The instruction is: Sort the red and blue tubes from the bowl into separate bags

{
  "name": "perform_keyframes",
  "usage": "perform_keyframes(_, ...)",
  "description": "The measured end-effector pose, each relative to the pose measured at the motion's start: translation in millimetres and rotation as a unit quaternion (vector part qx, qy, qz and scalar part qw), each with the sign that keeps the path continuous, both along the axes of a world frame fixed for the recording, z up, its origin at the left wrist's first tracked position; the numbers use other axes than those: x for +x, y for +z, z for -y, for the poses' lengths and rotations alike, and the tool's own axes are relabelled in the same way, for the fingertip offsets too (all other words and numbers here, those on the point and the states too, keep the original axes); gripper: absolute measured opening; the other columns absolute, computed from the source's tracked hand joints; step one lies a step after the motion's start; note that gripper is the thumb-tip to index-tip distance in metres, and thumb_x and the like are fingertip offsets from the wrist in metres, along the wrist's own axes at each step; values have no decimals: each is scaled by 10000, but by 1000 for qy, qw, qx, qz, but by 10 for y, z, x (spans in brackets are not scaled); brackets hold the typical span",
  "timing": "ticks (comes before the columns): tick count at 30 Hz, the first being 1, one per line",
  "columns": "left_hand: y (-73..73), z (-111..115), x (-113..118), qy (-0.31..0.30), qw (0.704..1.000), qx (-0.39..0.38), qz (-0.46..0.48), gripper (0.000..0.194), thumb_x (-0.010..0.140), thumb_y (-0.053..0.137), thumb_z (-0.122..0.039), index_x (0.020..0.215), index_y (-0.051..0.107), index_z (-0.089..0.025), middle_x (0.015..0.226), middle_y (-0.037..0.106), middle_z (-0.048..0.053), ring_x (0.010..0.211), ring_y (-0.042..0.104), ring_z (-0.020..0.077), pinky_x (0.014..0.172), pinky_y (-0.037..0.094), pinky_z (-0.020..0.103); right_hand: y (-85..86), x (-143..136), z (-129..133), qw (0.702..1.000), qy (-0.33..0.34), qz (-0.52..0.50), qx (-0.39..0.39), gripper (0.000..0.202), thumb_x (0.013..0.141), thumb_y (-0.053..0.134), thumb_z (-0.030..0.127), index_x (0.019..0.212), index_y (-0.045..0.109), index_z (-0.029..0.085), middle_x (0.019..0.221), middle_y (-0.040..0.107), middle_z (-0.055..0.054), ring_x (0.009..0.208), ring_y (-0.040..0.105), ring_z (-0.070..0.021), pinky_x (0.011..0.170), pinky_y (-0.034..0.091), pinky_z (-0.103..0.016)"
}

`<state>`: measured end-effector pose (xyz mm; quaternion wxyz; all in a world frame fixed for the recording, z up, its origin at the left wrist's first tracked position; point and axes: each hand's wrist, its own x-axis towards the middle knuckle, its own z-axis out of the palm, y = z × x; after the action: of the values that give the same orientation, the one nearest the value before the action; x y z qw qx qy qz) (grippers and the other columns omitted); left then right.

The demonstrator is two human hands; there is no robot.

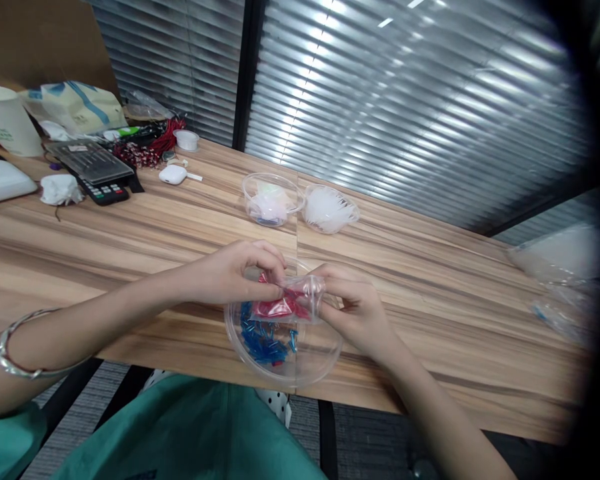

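Between my two hands, above a round clear plastic tray (320,370), is a small clear zip bag (279,307) of red pieces. My left hand (240,272) pinches the bag near its middle, thumb and fingertips pressed together. At the bag's right end, by the zip strip, my right hand (353,303) grips the plastic between thumb and fingers. Many small blue tube-like pieces (263,340) lie in the left part of the tray, with a bit of red near its front. The bag and my hands hide the tray's far side.
Behind the tray stand a clear bowl (273,200) of small bags and a clear container with white strips (330,208). Clutter at left includes a paper cup (10,120), a card terminal (105,192), a white earbud case (173,175) and red cords (165,137). Plastic bags (560,267) lie at right.
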<state>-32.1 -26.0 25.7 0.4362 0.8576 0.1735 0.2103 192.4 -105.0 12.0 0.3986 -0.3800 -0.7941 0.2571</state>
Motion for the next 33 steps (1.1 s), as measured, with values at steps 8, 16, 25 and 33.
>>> perform_keyframes(8,-47,-28,-3,-14,1000,19,9,118,882,614,-252,876,689,-161,1006,663,52,1047,615,179,898,457,269,-9,-3,-7,1000,2,1,5,288,881,642,115,1094,731,288,947,693,-29,868,650,-156,763,508,-269)
perform_keyframes(16,-50,-35,-2,-16,1000,24,11,118,886,612,-239,870,686,-148,1000,665,61,1035,618,179,883,457,261,6,1,21,1000,2,14,5,317,901,619,121,1145,711,302,966,705,-27,896,661,-164,791,506,-284)
perform_keyframes(25,-40,-22,-26,-27,999,32,0,177,909,599,-301,849,682,-157,1029,649,56,1039,603,177,886,449,267,-13,13,7,1000,16,11,1,328,876,647,96,1139,719,279,942,692,-40,858,648,-161,752,510,-282)
perform_keyframes(33,-53,-3,-15,-33,999,18,5,227,915,602,-331,809,668,-141,1017,632,60,1005,602,172,872,440,258,22,15,10,999,22,-11,-43,263,859,697,152,1093,740,263,903,687,-20,835,643,-132,743,503,-231)
